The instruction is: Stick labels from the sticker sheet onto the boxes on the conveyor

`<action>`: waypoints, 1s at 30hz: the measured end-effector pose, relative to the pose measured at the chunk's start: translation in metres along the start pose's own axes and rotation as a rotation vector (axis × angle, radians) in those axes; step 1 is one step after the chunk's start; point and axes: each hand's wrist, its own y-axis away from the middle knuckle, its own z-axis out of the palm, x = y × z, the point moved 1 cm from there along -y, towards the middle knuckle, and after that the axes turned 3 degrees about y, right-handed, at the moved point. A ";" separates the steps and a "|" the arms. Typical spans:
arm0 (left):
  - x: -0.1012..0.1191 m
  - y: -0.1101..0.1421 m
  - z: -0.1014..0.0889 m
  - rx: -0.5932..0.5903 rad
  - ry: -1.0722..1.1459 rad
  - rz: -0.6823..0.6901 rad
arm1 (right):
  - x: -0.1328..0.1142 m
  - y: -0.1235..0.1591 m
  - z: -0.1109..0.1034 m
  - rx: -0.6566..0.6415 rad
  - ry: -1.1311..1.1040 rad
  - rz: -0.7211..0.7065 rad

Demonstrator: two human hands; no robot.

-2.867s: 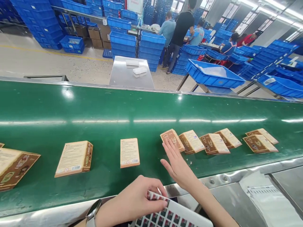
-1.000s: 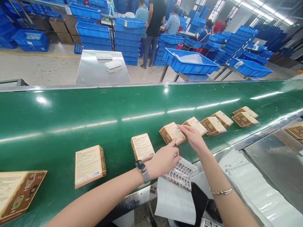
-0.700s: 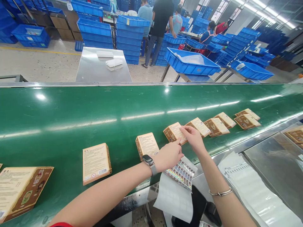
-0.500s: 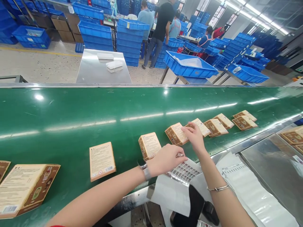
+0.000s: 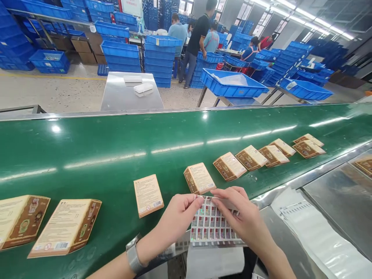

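Observation:
My left hand [image 5: 181, 215] pinches the top left corner of a sheet of small shiny stickers [image 5: 213, 224], set in rows on white backing. My right hand [image 5: 242, 213] is closed at the sheet's upper right part, thumb over the stickers and fingers at its top edge. Whether a loose sticker is between the fingertips, I cannot make out. Just beyond the hands a brown and cream box [image 5: 200, 177] lies on the green conveyor belt [image 5: 116, 135]. Another box [image 5: 148, 195] lies to its left, printed text and barcode facing up.
More boxes [image 5: 66, 226] lie at the left, and several others [image 5: 251, 157] run in a line to the right. White sheets [image 5: 308, 221] rest on the metal table [image 5: 343, 197] at right. Beyond the belt stand blue crates [image 5: 234, 83] and people [image 5: 197, 42].
My right hand has left a box on the belt and come back to the sticker sheet. My left hand has moved left and the sheet faces me more fully. The boxes have shifted right.

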 end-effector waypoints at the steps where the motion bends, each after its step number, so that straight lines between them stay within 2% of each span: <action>1: -0.002 0.002 -0.001 0.019 -0.033 0.010 | -0.001 -0.001 0.002 0.008 0.021 -0.026; 6: -0.007 0.003 -0.001 0.077 -0.128 0.090 | -0.016 -0.003 0.005 0.145 0.167 -0.138; 9: -0.007 0.001 0.001 0.122 -0.125 0.090 | -0.019 0.002 0.009 0.222 0.280 -0.184; 12: -0.005 -0.001 0.005 0.141 -0.105 0.066 | -0.016 0.008 0.011 0.229 0.335 -0.225; 14: -0.004 -0.002 0.007 0.150 -0.104 0.063 | -0.014 0.010 0.010 0.218 0.258 -0.209; 17: -0.005 -0.004 0.009 0.149 -0.091 0.049 | -0.004 0.010 0.002 0.212 -0.019 -0.013; 20: -0.009 -0.002 0.010 0.094 -0.104 0.014 | 0.025 0.004 -0.003 0.247 -0.314 0.395; 23: -0.013 0.008 0.009 0.008 -0.163 0.000 | 0.070 -0.005 0.006 0.269 -0.582 0.781; 26: -0.016 0.026 0.006 -0.017 -0.184 -0.021 | 0.104 -0.011 0.025 0.248 -0.669 0.888; 30: -0.013 0.049 -0.002 -0.014 -0.172 -0.068 | 0.117 -0.010 0.042 0.318 -0.681 0.917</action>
